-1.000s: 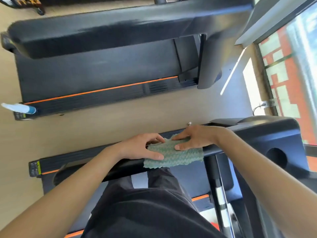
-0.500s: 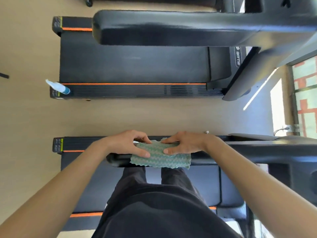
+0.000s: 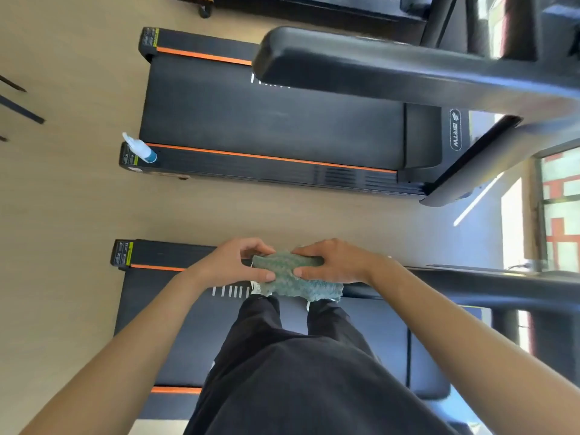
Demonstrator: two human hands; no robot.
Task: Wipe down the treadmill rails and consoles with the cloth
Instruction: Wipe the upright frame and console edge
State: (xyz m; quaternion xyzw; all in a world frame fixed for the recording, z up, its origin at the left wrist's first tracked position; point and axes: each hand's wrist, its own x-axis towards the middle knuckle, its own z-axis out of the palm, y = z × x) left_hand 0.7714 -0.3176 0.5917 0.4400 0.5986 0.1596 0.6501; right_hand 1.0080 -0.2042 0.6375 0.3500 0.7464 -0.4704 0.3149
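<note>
Cloth [image 3: 293,279] draped over free end of rail [image 3: 470,285]. Left hand [image 3: 229,265] and right hand [image 3: 334,262] both pinch cloth, fingers curled. Likely light, soft, floppy: best bunched, wrapped around rail.

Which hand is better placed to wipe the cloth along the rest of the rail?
Right, probably. The right hand grips the cloth where it drapes over the rail, and the rail runs on toward that side. The left hand pinches the cloth's edge beyond the rail's end.
</note>
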